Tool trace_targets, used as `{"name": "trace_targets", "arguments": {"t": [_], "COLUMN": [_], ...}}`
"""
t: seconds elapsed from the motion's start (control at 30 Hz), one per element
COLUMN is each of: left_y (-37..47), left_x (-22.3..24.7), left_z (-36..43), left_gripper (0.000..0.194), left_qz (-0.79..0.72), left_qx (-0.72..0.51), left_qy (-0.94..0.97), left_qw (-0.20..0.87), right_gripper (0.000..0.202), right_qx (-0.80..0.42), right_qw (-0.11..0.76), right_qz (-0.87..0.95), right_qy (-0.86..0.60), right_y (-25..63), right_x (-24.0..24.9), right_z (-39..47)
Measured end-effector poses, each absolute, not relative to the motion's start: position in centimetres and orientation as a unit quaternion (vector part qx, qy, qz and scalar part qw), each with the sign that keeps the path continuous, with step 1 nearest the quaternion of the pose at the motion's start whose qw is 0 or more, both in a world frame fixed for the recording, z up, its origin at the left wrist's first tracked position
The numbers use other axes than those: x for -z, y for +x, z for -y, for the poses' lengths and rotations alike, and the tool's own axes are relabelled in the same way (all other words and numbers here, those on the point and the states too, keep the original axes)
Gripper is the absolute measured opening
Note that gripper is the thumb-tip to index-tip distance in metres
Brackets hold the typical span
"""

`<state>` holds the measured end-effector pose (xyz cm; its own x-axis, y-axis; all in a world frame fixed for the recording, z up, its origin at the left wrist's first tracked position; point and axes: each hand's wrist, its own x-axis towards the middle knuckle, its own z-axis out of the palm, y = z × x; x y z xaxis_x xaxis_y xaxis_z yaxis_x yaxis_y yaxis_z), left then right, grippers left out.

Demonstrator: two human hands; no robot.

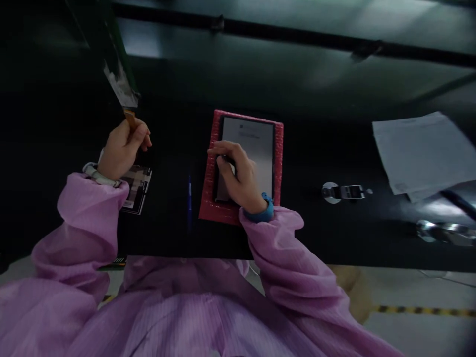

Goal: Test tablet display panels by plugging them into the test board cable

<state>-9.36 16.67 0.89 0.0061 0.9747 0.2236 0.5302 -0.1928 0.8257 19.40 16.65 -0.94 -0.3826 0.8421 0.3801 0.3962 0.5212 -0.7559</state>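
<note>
My left hand [122,146] is closed around the orange-brown handle [130,118] of a tool. Beyond the handle is a pale, blurred piece [121,84], and I cannot tell whether it belongs to the tool. Under my left wrist lies a dark printed card or board [137,188], partly covered. My right hand [240,173] is over the left part of a flat tablet-like panel [256,134] with a grey face and dark border. Its fingers are bent, thumb apart from them, with no held thing visible. The panel rests on a red bubble-wrap sheet [279,153].
A blue pen [190,191] lies between my hands on the black table [167,233]. To the right are a metal fixture [347,192], a second shiny one [448,232] and white papers [424,153]. A dark bar [282,32] crosses the back.
</note>
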Motion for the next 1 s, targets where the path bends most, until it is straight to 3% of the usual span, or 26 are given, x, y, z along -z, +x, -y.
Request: {"name": "trace_targets", "arguments": {"t": [0.17, 0.43, 0.57, 0.8, 1.0], "left_y": [-9.2, -8.6, -8.5, -8.6, -8.6], "left_x": [-0.8, -1.6, -1.6, -1.8, -2.2], "left_z": [-16.4, -16.3, -16.3, -16.2, -16.2], "left_gripper": [0.038, 0.025, 0.023, 0.018, 0.029], "left_qz": [-0.565, -0.550, -0.558, -0.589, -0.579], "left_qx": [-0.342, -0.258, -0.266, -0.259, -0.322], "left_qy": [0.695, 0.747, 0.762, 0.760, 0.739], "left_qw": [0.284, 0.268, 0.194, 0.090, 0.121], "right_gripper": [0.026, 0.029, 0.041, 0.043, 0.044], "right_qx": [-0.236, -0.226, -0.221, -0.192, -0.239], "right_qw": [0.347, 0.307, 0.325, 0.356, 0.428], "right_qz": [0.840, 0.844, 0.807, 0.717, 0.647], "right_qy": [-0.343, -0.378, -0.440, -0.568, -0.584], "right_y": [19.5, 20.2, 22.8, 29.1, 25.4], "right_x": [0.9, 1.1, 1.9, 5.8, 5.7], "right_z": [-16.7, -17.2, -19.3, -24.1, -23.0]}}
